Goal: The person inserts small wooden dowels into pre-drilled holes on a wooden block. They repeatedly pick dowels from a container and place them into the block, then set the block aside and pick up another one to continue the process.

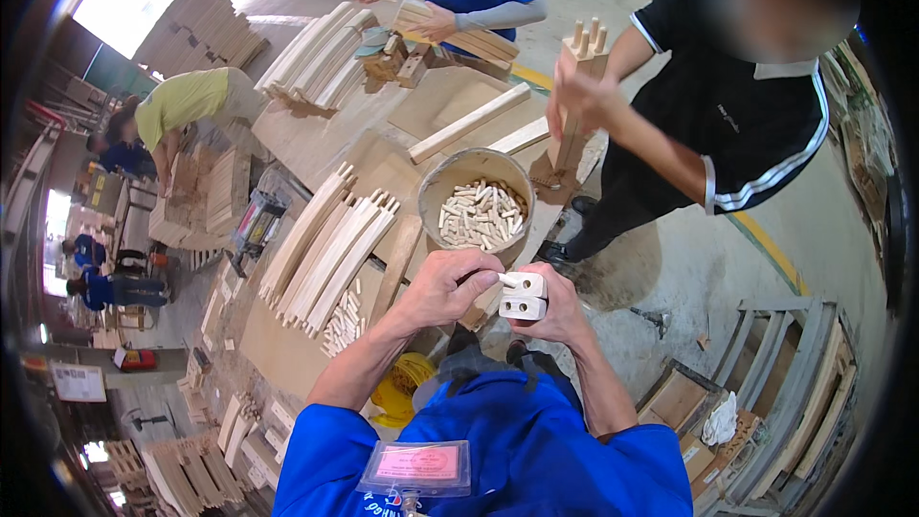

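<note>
Left hand (448,285) pinches dowel (502,279) | right hand (555,311) grips wooden block (524,296) (lower part hidden)

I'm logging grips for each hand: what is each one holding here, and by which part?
The right hand holds a pale wooden block from behind, by its lower end. The left hand pinches a small wooden dowel by its outer end, at the block's hole.

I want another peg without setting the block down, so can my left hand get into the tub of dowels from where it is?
Probably yes. The left hand sits just below the round tub of dowels, whose top is open, with nothing between them; its fingers pinch a dowel at the wooden block now.
</note>
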Demonstrator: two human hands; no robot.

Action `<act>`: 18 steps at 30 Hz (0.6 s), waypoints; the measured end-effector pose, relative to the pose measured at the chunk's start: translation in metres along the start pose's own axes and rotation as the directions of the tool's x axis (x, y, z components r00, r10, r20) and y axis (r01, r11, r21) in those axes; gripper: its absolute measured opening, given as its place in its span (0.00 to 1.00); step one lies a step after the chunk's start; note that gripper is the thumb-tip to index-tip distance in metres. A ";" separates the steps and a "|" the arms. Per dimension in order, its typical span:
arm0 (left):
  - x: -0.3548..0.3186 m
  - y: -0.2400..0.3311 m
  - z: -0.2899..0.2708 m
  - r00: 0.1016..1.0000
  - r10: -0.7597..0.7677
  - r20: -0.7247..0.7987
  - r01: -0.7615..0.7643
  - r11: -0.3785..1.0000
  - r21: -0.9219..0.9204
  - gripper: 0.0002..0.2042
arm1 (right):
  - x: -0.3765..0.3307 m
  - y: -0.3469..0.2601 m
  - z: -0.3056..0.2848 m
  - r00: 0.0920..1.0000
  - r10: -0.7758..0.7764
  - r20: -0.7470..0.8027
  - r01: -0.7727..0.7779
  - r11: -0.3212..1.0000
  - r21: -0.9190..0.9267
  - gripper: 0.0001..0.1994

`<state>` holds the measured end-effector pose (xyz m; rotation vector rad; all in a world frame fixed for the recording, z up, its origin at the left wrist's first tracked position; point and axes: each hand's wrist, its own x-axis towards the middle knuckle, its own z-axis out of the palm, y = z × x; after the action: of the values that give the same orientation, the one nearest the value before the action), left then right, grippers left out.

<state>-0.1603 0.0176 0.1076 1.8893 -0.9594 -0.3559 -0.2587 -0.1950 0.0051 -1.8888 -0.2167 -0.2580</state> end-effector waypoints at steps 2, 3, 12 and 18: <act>-0.005 0.008 -0.005 0.999 0.018 -0.026 -0.016 0.996 0.090 0.06 | 0.006 -0.011 -0.001 1.000 -0.001 0.019 0.000 1.000 0.019 0.34; -0.009 0.009 -0.005 0.999 0.040 -0.027 -0.035 0.987 0.154 0.05 | 0.009 -0.013 0.000 0.999 -0.001 0.040 0.001 1.000 -0.001 0.34; -0.008 -0.009 -0.020 0.989 0.042 0.144 -0.066 0.983 0.169 0.05 | 0.019 -0.023 0.000 0.990 -0.014 0.137 0.045 0.973 -0.225 0.32; 0.001 -0.034 -0.013 0.973 -0.032 0.229 0.022 0.999 0.044 0.06 | 0.021 -0.016 -0.006 0.980 0.094 0.174 -0.065 0.985 -0.162 0.30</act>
<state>-0.1355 0.0333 0.0854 1.9288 -1.1016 -0.5860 -0.2439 -0.1947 0.0276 -2.0726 -0.2491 -0.0486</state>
